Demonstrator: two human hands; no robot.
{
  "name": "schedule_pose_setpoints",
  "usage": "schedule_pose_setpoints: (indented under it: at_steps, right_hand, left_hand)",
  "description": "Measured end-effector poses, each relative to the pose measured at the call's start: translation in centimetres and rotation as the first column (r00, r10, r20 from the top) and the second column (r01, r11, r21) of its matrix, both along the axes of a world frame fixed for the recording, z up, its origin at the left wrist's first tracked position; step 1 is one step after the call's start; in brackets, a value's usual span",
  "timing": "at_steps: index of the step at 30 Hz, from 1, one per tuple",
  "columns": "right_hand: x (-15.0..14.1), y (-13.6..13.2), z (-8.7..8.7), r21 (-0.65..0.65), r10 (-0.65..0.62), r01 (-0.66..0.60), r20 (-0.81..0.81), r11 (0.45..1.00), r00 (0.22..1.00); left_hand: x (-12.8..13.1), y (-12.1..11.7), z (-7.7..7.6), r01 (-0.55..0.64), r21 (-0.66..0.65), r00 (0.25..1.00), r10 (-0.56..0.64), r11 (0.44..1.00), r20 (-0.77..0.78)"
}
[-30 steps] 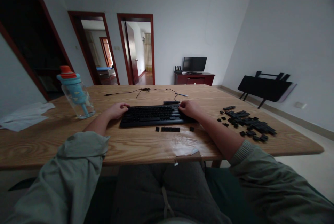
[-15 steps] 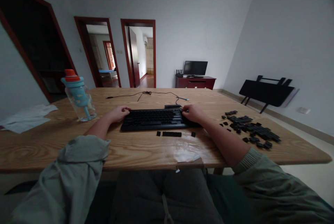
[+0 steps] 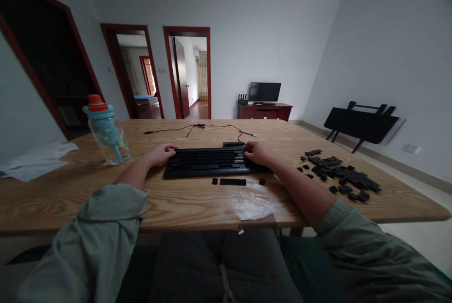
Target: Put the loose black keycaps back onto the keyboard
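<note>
A black keyboard (image 3: 208, 160) lies flat on the wooden table (image 3: 169, 204) in front of me, with many of its keys off. At its upper left corner my left hand (image 3: 162, 154) has its fingers closed on the edge. My right hand (image 3: 260, 153) rests over the keyboard's right part, fingers pinched together above the keys; whatever is in them is hidden. Just below the keyboard lie a row of keycaps (image 3: 233, 182), a single keycap (image 3: 214, 181) to its left and another keycap (image 3: 262, 182) to its right.
Several loose keycaps (image 3: 353, 176) are heaped to the right of my forearm. Behind the keyboard sit a small black bar (image 3: 233, 144) and a thin cable (image 3: 169, 128). On the left stand a water bottle (image 3: 109, 135) and white tissues (image 3: 35, 160).
My right hand has shifted very slightly left over the keyboard. The left hand and the keyboard look practically unmoved.
</note>
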State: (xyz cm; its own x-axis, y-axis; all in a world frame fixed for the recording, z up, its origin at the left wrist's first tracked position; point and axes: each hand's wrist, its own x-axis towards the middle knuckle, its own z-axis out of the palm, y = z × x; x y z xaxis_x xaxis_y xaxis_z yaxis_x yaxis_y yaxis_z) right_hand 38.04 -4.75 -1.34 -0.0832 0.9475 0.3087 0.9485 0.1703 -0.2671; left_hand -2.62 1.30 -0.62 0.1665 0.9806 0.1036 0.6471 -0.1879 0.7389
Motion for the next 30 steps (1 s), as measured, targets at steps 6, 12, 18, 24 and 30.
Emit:
schedule_pose_setpoints:
  at_steps: [6,12,18,24,30]
  right_hand:
    - [-0.3,0.1,-0.3,0.014,0.002,-0.001,-0.033,1.0,0.999]
    - [0.1,0.3,-0.2,0.047,-0.039,0.045,-0.121,0.998,0.992]
    - [1.3,0.2,0.1,0.021,0.008,-0.004,-0.195,1.0,0.981]
    - [1.3,0.7,-0.5,-0.017,0.061,-0.065,-0.153,0.998,0.986]
    - [1.5,1.1,-0.7,-0.028,0.07,-0.073,-0.101,0.997,0.992]
  left_hand:
    - [0.1,0.0,0.1,-0.008,0.024,1.0,0.008,1.0,-0.009]
    - [0.0,0.2,0.1,0.01,0.027,1.0,-0.01,1.0,-0.012]
    - [-0.1,0.6,-0.3,0.026,0.007,1.0,-0.026,1.0,0.007]
    - [-0.3,0.8,-0.5,0.022,0.004,1.0,-0.022,1.0,0.005]
    - [-0.5,1.1,-0.6,0.022,0.003,0.999,-0.022,1.0,-0.025]
